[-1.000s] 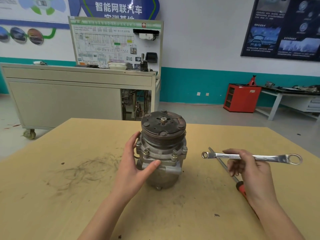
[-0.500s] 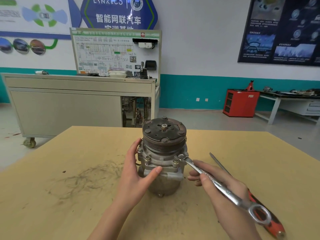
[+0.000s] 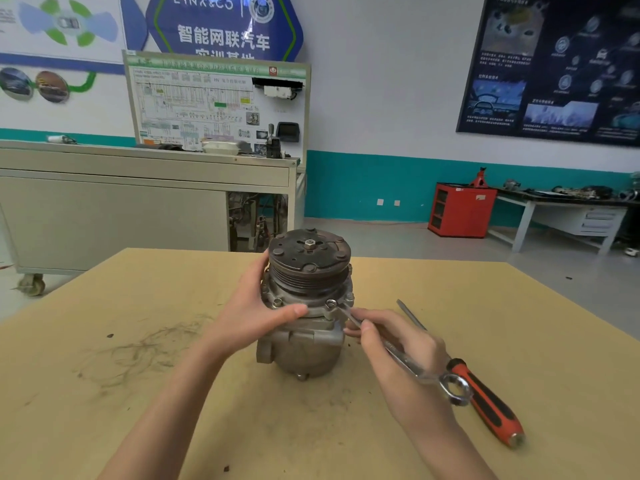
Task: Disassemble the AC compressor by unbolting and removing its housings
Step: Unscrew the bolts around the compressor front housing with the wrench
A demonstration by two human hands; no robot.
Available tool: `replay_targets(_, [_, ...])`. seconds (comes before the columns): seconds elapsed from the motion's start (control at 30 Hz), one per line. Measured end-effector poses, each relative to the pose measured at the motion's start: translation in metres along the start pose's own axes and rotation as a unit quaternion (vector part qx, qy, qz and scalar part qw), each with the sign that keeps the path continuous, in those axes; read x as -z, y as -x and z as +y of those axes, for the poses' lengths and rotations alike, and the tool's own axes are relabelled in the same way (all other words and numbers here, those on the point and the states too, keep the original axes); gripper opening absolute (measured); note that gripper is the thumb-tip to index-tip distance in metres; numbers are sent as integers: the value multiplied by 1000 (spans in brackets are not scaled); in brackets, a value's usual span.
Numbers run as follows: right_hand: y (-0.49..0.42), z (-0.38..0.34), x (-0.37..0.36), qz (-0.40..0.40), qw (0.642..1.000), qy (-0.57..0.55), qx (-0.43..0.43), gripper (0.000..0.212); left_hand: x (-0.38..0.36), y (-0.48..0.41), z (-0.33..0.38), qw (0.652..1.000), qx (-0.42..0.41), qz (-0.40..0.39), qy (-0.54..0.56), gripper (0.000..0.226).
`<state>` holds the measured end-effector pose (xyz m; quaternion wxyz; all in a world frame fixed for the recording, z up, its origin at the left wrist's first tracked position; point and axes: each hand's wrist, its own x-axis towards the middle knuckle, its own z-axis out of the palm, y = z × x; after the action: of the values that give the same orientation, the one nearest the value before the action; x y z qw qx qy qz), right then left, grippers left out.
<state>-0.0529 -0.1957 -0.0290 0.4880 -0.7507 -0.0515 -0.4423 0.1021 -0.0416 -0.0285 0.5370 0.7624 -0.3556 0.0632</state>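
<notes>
Workshop posters hang on the wall behind as we look down at the tan table (image 3: 138, 393), where the AC compressor (image 3: 304, 344) stands upright, pulley end up, between our two hands. Our left hand (image 3: 249, 317) clasps its flange, thumb across the front. An orange-and-black screwdriver (image 3: 485, 400) lies just right of our right hand (image 3: 401, 344), which grips the wrench (image 3: 410, 368), its far end on a flange bolt (image 3: 330, 303) just beyond our fingertips.

Bare left hand (image 3: 249, 317) and right hand (image 3: 398, 344) on bare, slender forearms (image 3: 166, 410).
</notes>
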Motion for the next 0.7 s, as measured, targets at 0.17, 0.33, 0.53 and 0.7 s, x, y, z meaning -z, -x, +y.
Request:
replay_targets(0.17, [-6, 6, 5, -18, 999, -2, -27, 17, 6, -13, 7, 998, 18, -57, 10, 92])
replay_targets(0.33, [-1, 8, 5, -19, 997, 54, 50, 17, -2, -9, 13, 999, 41, -1, 26, 81])
replay_targets(0.53, [5, 12, 6, 2, 996, 52, 68, 18, -16, 2, 27, 993, 53, 90, -46, 106])
replay_targets(0.7, [1, 18, 9, 4, 999, -37, -16, 18, -16, 15, 29, 986, 69, 109, -105, 113])
